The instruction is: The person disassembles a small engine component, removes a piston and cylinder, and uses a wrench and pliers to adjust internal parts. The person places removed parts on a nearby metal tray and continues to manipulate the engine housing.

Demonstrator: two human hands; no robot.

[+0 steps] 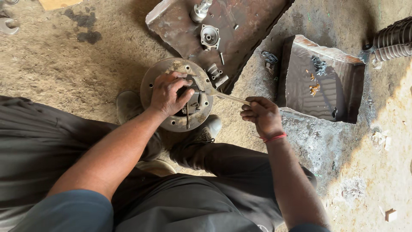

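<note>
A round rusty metal disc [159, 79] with bolt holes and a mechanism in its middle rests against my shoes on the dirt floor. My left hand [168, 92] lies on top of the disc, fingers curled over its centre, pressing it down. My right hand [262, 115] is closed around the handle of a slim metal wrench [225, 96]. The wrench's head sits on the disc's right side, beside my left fingers. A red thread circles my right wrist.
A flat metal sheet [253, 21] beyond the disc carries a small flanged housing [209, 37], a shaft [200, 10] and loose bolts [217, 74]. A shallow square metal tray [343, 81] sits at right. Ribbed cylinders [392, 39] lie at the upper right. My legs fill the foreground.
</note>
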